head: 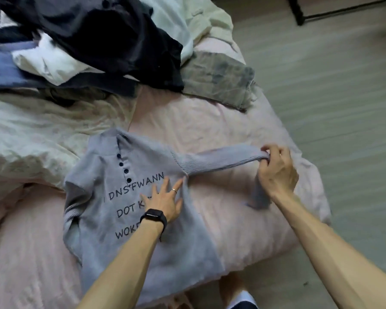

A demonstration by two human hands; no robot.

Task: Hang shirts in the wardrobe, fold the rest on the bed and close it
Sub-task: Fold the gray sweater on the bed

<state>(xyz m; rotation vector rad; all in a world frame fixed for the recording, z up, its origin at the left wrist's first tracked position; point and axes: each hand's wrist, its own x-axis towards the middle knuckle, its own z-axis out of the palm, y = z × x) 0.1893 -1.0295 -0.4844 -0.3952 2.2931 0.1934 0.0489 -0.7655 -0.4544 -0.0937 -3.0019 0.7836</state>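
Grey ribbed knit was recorded as the material of the buttoned top [94, 230], which was found laid face up on the pink-sheeted bed [243, 219], at about 7 o'clock in the view. Its sleeve [221, 161] was drawn out taut toward 3 o'clock. The left hand [165, 201] was pressed flat on the printed chest, fingers straight and spread, with nothing gripped. The right hand [276, 172] was closed round the sleeve near the cuff, the cuff end hanging below the fist. A heap of unsorted clothes [112, 41] was noted at 11 o'clock. The garment was judged light, soft and stretchy, and liable to slide and wrinkle on the sheet. It was considered best taken at the cuff and shoulder seam, with the body pinned down while the sleeve is folded across.
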